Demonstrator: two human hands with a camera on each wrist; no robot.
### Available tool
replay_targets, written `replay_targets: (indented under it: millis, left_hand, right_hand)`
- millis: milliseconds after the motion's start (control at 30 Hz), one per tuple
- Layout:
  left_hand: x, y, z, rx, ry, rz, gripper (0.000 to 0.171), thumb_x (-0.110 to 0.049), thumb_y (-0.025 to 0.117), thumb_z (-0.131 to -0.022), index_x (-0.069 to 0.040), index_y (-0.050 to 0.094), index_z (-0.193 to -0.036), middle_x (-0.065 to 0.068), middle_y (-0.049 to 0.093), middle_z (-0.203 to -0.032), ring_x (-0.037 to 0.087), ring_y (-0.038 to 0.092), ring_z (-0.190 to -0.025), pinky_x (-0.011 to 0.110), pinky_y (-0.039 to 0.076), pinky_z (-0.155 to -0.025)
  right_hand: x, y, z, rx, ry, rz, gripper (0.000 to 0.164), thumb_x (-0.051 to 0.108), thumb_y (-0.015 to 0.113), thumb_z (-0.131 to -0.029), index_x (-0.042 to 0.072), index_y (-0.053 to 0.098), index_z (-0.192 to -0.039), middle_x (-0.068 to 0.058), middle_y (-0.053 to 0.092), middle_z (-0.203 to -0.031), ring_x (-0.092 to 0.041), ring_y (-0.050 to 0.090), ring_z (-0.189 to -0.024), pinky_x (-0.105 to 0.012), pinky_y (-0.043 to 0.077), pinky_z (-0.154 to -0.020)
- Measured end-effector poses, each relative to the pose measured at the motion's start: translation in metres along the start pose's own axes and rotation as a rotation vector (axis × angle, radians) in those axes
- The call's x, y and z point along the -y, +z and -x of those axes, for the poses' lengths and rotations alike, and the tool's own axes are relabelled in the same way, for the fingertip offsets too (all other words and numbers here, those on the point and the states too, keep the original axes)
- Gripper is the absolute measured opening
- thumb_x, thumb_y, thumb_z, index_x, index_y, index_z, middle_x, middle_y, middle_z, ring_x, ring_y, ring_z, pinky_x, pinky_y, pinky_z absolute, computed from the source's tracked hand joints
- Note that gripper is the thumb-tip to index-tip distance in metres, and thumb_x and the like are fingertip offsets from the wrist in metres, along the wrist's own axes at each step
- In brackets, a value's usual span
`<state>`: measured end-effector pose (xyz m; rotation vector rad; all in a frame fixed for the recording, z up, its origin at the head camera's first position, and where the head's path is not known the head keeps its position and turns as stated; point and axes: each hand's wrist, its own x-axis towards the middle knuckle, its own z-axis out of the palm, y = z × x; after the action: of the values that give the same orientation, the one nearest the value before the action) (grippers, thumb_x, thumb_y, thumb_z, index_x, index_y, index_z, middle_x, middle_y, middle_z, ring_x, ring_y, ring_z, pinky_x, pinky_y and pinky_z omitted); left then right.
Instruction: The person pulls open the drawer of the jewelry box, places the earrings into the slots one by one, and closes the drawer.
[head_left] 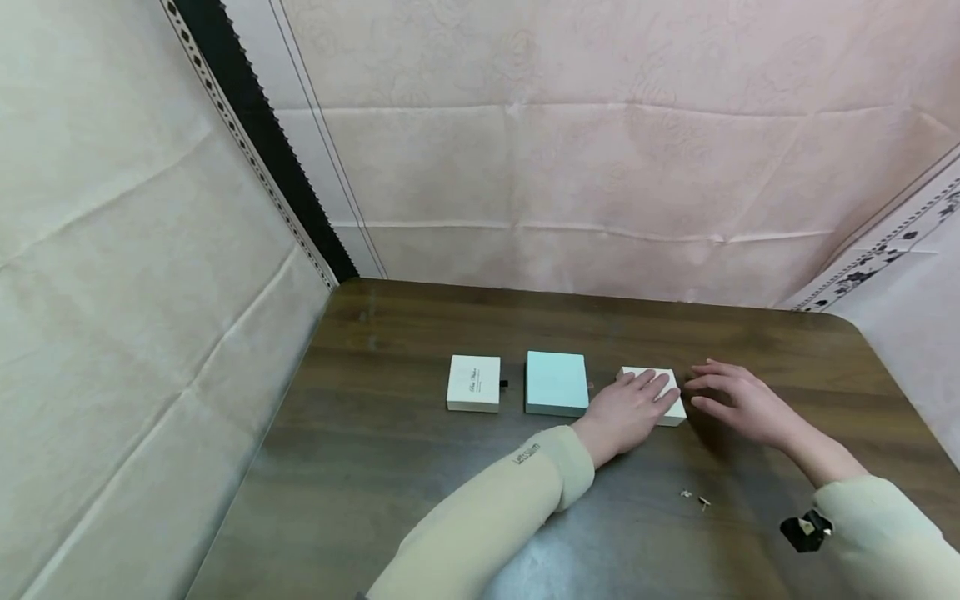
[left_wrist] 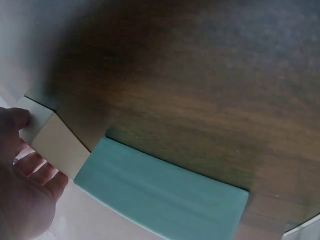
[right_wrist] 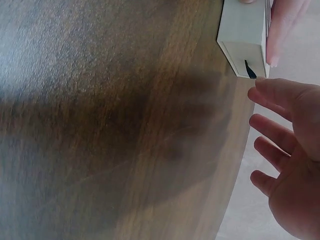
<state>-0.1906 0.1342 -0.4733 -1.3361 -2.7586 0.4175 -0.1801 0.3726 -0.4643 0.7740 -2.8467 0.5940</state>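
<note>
Gripping rightmost white box (head_left: 676, 410) on desk (head_left: 360, 500): left hand (head_left: 626, 411); right hand (head_left: 738, 404) loosely open by black tab (right_wrist: 249, 69), contact unclear; box likely light, stiff, smooth, best held by side walls

Right box (head_left: 672, 412): under left hand (head_left: 624, 407), left of right hand (head_left: 738, 403). Middle box (head_left: 557, 380), left box (head_left: 474, 382): left of left hand. Bits (head_left: 704, 502), apparently two: on table (head_left: 375, 467), nearer person than hands.
</note>
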Motion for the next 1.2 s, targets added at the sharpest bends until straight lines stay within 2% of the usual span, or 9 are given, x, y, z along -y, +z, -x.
replay_targets:
  millis: [333,667,900,1200]
  left_hand:
    - [0.001,-0.003,0.003,0.026,-0.001,0.014,0.053,-0.03,0.033,-0.119,-0.033,0.025,-0.172,-0.008,0.024,-0.177,0.011,0.025,-0.161,0.027,0.029,-0.126]
    - [0.001,-0.005,0.003,0.03,0.007,0.008,0.053,-0.03,0.033,-0.119,-0.032,0.025,-0.172,-0.008,0.024,-0.177,0.011,0.025,-0.161,0.026,0.03,-0.126]
    - [0.002,-0.004,0.002,0.026,0.017,0.004,0.053,-0.03,0.032,-0.119,-0.031,0.025,-0.172,-0.007,0.025,-0.176,0.012,0.025,-0.161,0.027,0.031,-0.125]
    - [0.002,-0.004,0.003,0.002,0.029,-0.025,0.052,-0.031,0.033,-0.119,-0.031,0.027,-0.171,-0.007,0.029,-0.175,0.012,0.028,-0.16,0.028,0.034,-0.124]
  right_hand:
    - [0.004,0.003,-0.007,0.042,0.015,-0.053,0.022,0.002,0.081,-0.09,0.004,0.08,-0.112,-0.03,0.068,-0.132,-0.059,0.053,-0.13,-0.073,0.044,-0.096]
    - [0.005,0.009,-0.015,0.013,-0.01,-0.036,0.014,0.0,0.082,-0.088,0.01,0.079,-0.097,-0.029,0.071,-0.126,-0.059,0.055,-0.128,-0.074,0.044,-0.097]
    - [0.004,0.011,-0.019,0.051,0.025,-0.045,0.01,0.002,0.08,-0.092,0.01,0.077,-0.093,-0.032,0.069,-0.128,-0.061,0.051,-0.132,-0.076,0.041,-0.101]
    - [0.002,0.016,-0.023,0.016,-0.006,-0.047,0.023,-0.004,0.08,-0.087,0.016,0.07,-0.083,-0.033,0.07,-0.125,-0.063,0.053,-0.129,-0.077,0.039,-0.102]
